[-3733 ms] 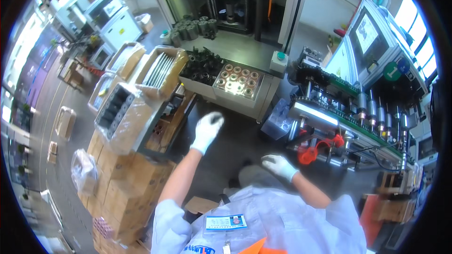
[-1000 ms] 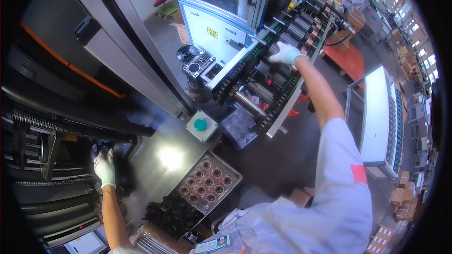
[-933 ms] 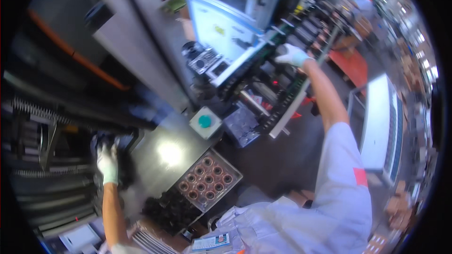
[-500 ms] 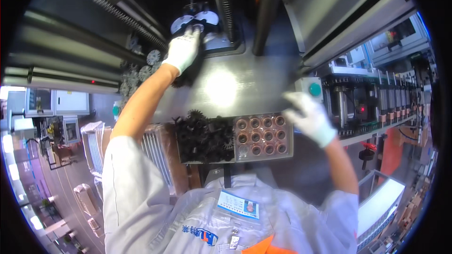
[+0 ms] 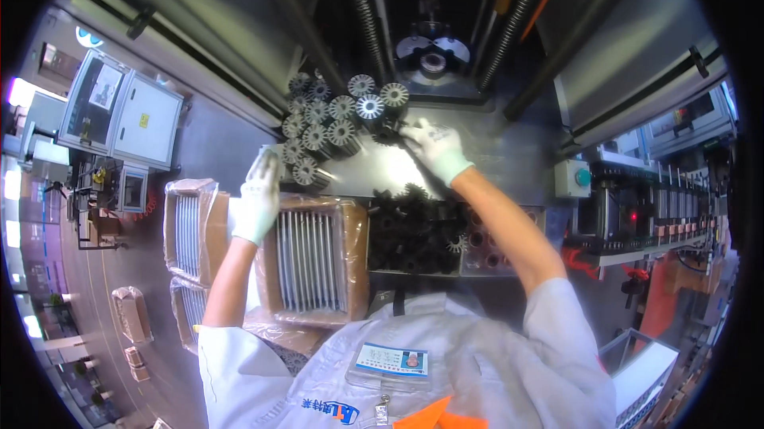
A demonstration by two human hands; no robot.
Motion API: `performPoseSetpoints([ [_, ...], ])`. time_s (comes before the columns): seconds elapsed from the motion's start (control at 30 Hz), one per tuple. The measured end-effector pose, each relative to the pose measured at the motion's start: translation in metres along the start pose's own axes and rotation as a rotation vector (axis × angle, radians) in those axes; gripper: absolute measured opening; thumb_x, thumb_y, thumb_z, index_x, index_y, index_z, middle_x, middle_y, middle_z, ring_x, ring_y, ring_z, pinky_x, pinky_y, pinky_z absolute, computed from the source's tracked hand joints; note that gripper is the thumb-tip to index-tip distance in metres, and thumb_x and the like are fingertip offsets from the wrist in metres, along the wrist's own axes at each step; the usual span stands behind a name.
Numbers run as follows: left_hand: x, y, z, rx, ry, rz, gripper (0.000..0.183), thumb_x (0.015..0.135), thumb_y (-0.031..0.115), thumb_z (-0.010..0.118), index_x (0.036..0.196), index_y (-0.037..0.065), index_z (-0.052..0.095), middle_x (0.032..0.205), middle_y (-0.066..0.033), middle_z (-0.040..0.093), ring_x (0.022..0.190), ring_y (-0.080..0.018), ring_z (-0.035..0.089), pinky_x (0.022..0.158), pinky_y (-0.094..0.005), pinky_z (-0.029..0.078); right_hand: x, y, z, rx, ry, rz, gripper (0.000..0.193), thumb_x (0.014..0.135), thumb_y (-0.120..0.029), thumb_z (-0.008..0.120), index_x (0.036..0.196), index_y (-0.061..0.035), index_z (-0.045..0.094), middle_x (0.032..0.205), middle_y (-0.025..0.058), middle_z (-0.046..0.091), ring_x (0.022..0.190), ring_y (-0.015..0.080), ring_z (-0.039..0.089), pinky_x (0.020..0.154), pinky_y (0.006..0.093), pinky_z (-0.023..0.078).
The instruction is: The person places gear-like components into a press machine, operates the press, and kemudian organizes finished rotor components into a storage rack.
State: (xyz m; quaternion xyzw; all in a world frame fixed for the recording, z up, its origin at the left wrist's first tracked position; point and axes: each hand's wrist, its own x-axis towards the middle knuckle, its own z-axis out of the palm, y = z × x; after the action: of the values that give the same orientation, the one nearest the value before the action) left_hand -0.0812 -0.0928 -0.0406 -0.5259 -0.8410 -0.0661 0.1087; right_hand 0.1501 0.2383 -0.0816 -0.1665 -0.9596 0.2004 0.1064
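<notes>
My left hand, in a white glove, is at the left table edge, with its fingers stretched out beside stacked slotted metal cores. Its fingertips cover a small pale box there; whether they press it is hidden. Out over the metal table, my gloved right hand has its fingers apart, the tips against black toothed parts next to the cores. No grip on one can be made out. Beyond it, a ring-shaped piece sits in the press fixture.
In front of me stand a bin of black toothed parts and a tray of copper-coloured rings, partly behind my right forearm. Cartons of metal rods are at the left. Dark press columns flank the fixture; a green button box is right.
My left hand has left the fixture and come down to the left table edge. My right hand has moved from beside the green button box to the black parts. The view has turned left.
</notes>
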Motion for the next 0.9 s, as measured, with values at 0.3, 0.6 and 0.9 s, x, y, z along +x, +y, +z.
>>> performPoseSetpoints([
  [0.3,0.004,0.049,-0.021,-0.182,0.046,0.050,0.049,0.073,0.015,0.080,0.120,0.010,0.065,0.131,-0.0128,0.056,0.126,-0.0340,0.052,0.112,-0.0513,0.036,-0.073,0.009,-0.039,0.548,0.082,0.133,0.024,0.094,-0.017,0.064,0.113,-0.0047,0.072,0.105,0.0117,0.074,0.097,0.0236,0.071,0.083,0.0346,0.055],
  [0.6,0.021,0.056,-0.014,-0.146,0.063,0.216,0.045,0.065,0.010,0.082,0.106,0.006,0.063,0.127,-0.0126,0.060,0.128,-0.0343,0.051,0.115,-0.0532,0.033,-0.129,-0.008,-0.093,1.075,0.023,0.518,0.030,0.093,-0.003,0.068,0.122,0.0028,0.066,0.105,0.0084,0.071,0.092,0.0117,0.066,0.083,0.0264,0.058],
  [0.9,0.006,0.091,-0.044,-0.179,-0.018,0.137,0.034,0.070,0.011,0.082,0.096,0.006,0.061,0.129,-0.0139,0.060,0.134,-0.0352,0.047,0.120,-0.0578,0.023,-0.065,-0.001,-0.145,1.118,0.301,0.223,0.030,0.092,-0.006,0.067,0.122,-0.0007,0.068,0.095,0.0006,0.069,0.075,0.0034,0.057,0.065,0.0197,0.047],
])
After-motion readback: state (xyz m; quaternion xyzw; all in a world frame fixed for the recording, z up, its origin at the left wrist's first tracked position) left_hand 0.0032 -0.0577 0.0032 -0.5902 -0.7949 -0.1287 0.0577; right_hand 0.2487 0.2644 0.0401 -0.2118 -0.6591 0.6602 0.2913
